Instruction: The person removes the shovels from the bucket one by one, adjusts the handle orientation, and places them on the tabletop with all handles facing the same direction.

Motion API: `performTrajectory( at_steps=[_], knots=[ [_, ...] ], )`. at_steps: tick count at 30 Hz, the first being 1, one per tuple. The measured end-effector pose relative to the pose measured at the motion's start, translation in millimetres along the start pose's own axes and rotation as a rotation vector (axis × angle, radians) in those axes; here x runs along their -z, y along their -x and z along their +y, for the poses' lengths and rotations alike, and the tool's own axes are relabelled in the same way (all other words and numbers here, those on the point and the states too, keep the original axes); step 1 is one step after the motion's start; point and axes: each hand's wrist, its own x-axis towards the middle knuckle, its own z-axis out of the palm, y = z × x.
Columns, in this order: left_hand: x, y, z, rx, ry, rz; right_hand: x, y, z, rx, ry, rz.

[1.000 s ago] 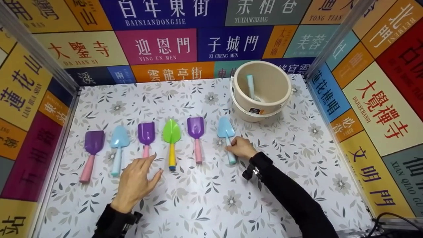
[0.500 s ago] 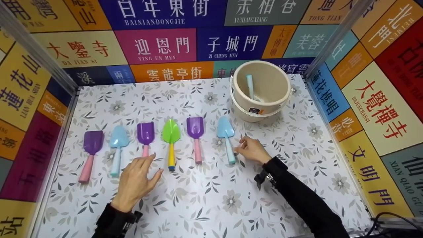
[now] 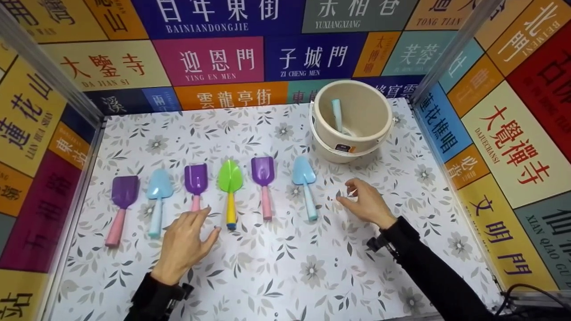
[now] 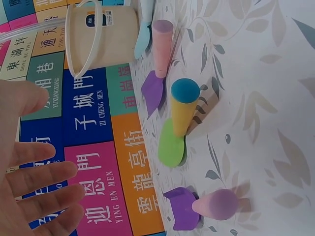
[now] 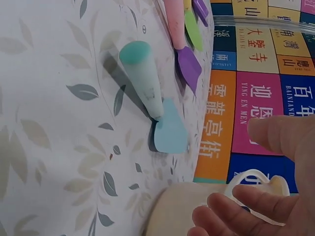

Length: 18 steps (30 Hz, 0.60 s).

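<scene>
Several toy shovels lie in a row across the table, blades toward the back. At the right end is a light blue trowel [image 3: 304,171]; my right hand [image 3: 366,203] hovers to its right, fingers loosely bent and holding nothing. My left hand [image 3: 185,245] is near the pink handle of a purple shovel [image 3: 196,179], its fingers relaxed and nothing in them. Right of that lie a green trowel [image 3: 230,176] with a yellow handle and another purple shovel [image 3: 262,171]. Farther left are a second blue trowel [image 3: 160,185] and a dark purple shovel [image 3: 125,191].
A beige bucket [image 3: 328,145] stands at the back right, its handle lowered. Inside leans a pale blue-green handle [image 3: 337,116]. Sign-printed panels [image 3: 214,62] wall the table's back and sides. A black cable [image 3: 531,287] runs at the front right corner.
My right hand has let go of the rightmost light blue trowel and moved away to the right. The trowel stays on the table. My left hand has hardly moved.
</scene>
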Motion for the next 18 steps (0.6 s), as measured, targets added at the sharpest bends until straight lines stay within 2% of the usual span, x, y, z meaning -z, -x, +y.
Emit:
performTrajectory(
  at_steps=[5,11,14,18],
  knots=[
    [-1.8,1.0,-0.2,0.003,0.009,0.008,13.9,3.4,-4.1,0.059,0.038,0.08],
    [-3.8,1.2,-0.2,-0.004,0.019,-0.004,34.8,-1.2,-15.3,0.042,0.022,0.089],
    [-4.8,0.9,-0.4,-0.007,0.02,-0.01,52.9,-9.1,-23.5,0.002,-0.054,0.086],
    [-5.9,0.8,-1.2,-0.006,0.018,-0.012,84.3,-26.7,-37.0,-0.091,-0.197,0.092]
  ],
)
